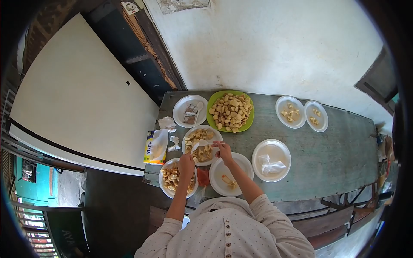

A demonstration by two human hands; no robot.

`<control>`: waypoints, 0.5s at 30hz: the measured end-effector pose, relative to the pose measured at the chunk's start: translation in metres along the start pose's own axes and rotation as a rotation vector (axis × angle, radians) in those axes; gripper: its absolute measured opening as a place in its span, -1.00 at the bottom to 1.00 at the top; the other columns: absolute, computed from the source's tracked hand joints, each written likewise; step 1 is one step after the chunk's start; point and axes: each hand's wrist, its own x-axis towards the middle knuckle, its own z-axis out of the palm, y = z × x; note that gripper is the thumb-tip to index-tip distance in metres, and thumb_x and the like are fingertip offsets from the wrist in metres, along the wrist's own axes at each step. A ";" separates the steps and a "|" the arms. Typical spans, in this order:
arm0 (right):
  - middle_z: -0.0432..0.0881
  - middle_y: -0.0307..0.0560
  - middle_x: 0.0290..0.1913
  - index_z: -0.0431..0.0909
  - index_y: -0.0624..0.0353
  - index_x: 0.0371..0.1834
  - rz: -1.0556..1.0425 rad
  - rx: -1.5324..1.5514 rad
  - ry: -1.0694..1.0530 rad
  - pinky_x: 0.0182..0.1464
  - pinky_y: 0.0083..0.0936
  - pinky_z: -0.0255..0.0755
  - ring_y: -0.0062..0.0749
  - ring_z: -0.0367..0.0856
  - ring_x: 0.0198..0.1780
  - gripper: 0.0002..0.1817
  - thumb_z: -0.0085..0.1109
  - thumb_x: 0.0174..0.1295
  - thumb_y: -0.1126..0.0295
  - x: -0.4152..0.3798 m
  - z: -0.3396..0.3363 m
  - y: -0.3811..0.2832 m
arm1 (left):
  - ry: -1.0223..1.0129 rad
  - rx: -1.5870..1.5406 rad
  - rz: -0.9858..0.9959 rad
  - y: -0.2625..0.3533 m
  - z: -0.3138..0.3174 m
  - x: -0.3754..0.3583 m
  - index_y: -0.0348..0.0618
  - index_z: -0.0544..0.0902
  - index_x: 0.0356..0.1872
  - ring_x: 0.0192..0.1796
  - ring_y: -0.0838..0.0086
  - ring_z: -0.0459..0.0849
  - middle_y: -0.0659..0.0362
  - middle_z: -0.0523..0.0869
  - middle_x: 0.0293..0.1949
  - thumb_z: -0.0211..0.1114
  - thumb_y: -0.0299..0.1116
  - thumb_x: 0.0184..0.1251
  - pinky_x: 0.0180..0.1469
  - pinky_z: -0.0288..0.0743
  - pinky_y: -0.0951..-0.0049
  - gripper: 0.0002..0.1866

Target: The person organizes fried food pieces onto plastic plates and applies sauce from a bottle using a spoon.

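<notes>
My right hand [223, 150] grips a white plastic spoon [198, 145] whose bowl lies over a white plate of cut fruit pieces [201, 138]. My left hand [186, 164] rests on the rim of another white plate of fruit pieces [171, 177] at the table's near left corner; whether it holds anything I cannot see. Under my right forearm is a white plate [223, 174] with a few pieces on it. A green plate heaped with pale chunks [230, 111] stands farther back.
On the grey table [335, 150] stand a white plate with a small packet and spoon [189, 110], a plate with crumpled plastic [271, 160], and two plates with few pieces [290, 112] [316, 115]. A tissue pack [155, 147] lies at the left edge. A wall rises behind.
</notes>
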 end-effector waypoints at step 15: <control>0.60 -0.12 -0.12 0.42 0.18 0.03 0.052 0.038 -0.079 -0.66 -0.73 0.33 -0.61 0.48 -0.71 -0.64 -0.16 0.33 0.19 0.002 0.021 0.003 | 0.099 0.149 -0.047 -0.021 0.002 0.018 -0.15 0.56 -0.15 -0.26 0.06 0.58 -0.04 0.56 -0.30 0.04 -0.39 0.20 -0.27 0.46 0.12 -0.77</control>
